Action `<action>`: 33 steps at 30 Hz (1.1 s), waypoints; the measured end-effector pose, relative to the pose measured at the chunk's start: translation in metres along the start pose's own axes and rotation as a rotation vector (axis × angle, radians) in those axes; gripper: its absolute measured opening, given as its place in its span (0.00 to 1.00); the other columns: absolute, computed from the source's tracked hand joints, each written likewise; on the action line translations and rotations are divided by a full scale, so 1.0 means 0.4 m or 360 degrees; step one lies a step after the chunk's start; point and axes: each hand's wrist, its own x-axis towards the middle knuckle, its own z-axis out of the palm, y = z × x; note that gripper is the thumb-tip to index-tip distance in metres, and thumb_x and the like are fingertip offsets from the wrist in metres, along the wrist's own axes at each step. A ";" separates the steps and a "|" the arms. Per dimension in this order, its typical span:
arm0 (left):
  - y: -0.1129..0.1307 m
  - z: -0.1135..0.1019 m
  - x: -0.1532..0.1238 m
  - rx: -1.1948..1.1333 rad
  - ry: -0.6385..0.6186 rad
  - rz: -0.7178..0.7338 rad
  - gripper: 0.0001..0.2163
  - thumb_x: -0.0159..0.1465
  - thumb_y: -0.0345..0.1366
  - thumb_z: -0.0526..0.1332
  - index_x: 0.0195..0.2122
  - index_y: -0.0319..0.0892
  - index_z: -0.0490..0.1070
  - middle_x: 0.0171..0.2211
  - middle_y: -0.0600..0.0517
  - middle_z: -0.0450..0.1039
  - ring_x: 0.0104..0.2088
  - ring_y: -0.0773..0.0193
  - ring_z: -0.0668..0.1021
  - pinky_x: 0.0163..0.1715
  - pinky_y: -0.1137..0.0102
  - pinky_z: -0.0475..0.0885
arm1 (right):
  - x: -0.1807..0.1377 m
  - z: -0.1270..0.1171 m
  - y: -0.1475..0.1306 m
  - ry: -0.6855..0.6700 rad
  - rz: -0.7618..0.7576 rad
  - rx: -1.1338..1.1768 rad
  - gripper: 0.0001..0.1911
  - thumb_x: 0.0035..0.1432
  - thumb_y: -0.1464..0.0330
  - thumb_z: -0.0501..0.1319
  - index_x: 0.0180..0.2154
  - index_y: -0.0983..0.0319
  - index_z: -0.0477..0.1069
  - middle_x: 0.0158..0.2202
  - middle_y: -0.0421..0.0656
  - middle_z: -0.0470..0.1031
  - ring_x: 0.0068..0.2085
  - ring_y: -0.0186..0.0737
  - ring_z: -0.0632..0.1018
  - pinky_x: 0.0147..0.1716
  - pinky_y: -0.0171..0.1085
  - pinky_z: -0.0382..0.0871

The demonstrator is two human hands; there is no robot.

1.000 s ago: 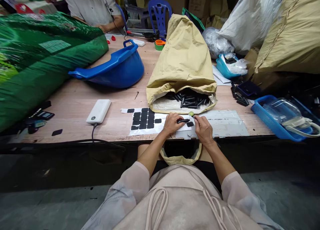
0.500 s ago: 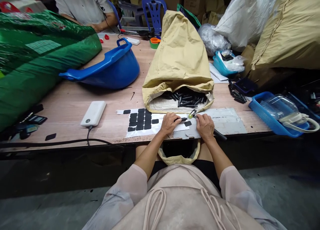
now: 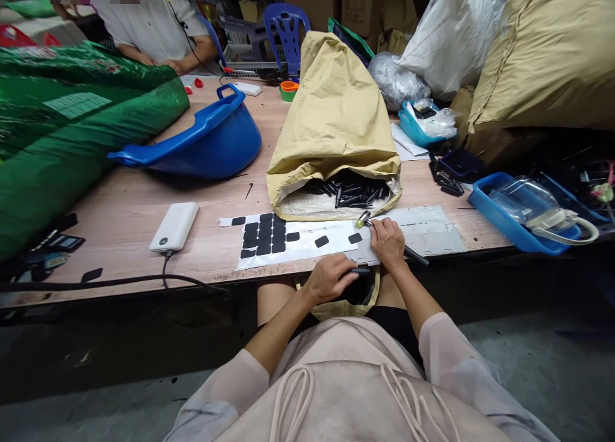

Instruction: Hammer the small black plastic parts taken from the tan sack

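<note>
My right hand (image 3: 388,242) is closed around a small hammer (image 3: 417,256); its metal head with a yellow-green end points away from me, and the dark handle sticks out below my palm. At the table's front edge, my left hand (image 3: 330,279) grips a slim black plastic piece (image 3: 360,270) between thumb and fingers. Beneath that hand, an open bag (image 3: 342,310) sits at my lap. Dark rounded pads (image 3: 264,234) lie in rows on a white sheet (image 3: 307,253), and a loose black pad (image 3: 321,241) rests between them and the hammer.
A large tan sack (image 3: 336,109) lies open towards me with black pieces (image 3: 353,192) inside. To the left are a blue basin (image 3: 211,138), a white power bank (image 3: 173,227) and a green sack (image 3: 72,115). A blue tray (image 3: 500,214) stands right. Across the table sits a person (image 3: 154,25).
My left hand has come down and towards me from the sheet to above the lap bag, with the black plastic piece. A pad now shows where it was. My right hand keeps the hammer.
</note>
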 end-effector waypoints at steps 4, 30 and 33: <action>0.028 0.075 -0.086 0.0046 -0.0320 -0.0117 0.13 0.76 0.42 0.55 0.48 0.45 0.78 0.39 0.48 0.79 0.40 0.60 0.80 0.41 0.66 0.73 | 0.001 -0.002 -0.003 -0.0023 0.0009 -0.0015 0.13 0.70 0.67 0.57 0.49 0.61 0.77 0.43 0.49 0.74 0.44 0.48 0.68 0.41 0.41 0.58; -0.239 -0.070 0.391 0.0181 0.0591 -0.1340 0.10 0.63 0.46 0.68 0.33 0.45 0.75 0.42 0.43 0.76 0.51 0.44 0.74 0.48 0.56 0.70 | -0.003 0.000 -0.009 -0.0027 0.0018 0.0013 0.11 0.70 0.67 0.57 0.47 0.60 0.76 0.42 0.49 0.72 0.44 0.48 0.67 0.40 0.41 0.58; -0.244 -0.069 0.388 0.0172 0.0545 -0.1352 0.09 0.63 0.44 0.68 0.32 0.45 0.75 0.43 0.43 0.77 0.52 0.44 0.73 0.51 0.55 0.69 | -0.003 -0.002 -0.010 -0.0036 0.0027 -0.0007 0.10 0.70 0.67 0.57 0.46 0.60 0.77 0.41 0.48 0.73 0.43 0.47 0.67 0.40 0.41 0.58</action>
